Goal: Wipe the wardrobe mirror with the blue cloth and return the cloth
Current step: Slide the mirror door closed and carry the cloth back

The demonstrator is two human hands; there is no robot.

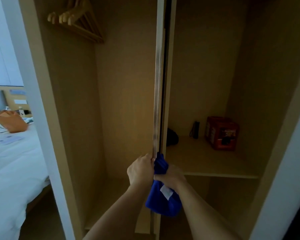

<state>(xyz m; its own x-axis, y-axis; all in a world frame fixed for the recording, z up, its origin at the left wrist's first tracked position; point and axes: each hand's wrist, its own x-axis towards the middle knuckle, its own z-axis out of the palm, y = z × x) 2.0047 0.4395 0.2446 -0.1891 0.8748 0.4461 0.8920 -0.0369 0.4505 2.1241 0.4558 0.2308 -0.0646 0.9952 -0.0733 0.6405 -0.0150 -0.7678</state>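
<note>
- Wardrobe open, seen from just in front; door (158,84) stands edge-on in the middle, so only its thin shiny edge shows. Mirror face itself can't be seen from here.
- Left hand (140,168) curled round the door edge, low down, fingers wrapped onto it.
- Right hand (170,175) just beside the left, gripping the blue cloth (163,200) bunched in its fist. Top of cloth pokes up above the hand and touches the door edge; rest hangs below the wrist.
- White label (166,192) on the hanging part of the cloth.
- Both forearms reach up from bottom of frame, close together.
- Left compartment: wooden hangers (76,19) on the rail at top; nothing else visible in it.
- Right compartment: shelf (206,163) w/ a red box (221,133) toward the back, a small dark upright item (196,129) left of it, apart, and a dark rounded thing (171,136) partly hidden behind the door edge. Can't tell what either is.
- Far left, outside the wardrobe: bed (12,170) w/ white sheet, an orange-brown bag (10,122) on it, some papers (7,139) near the bag. Bottles (20,110) behind, blurry.
</note>
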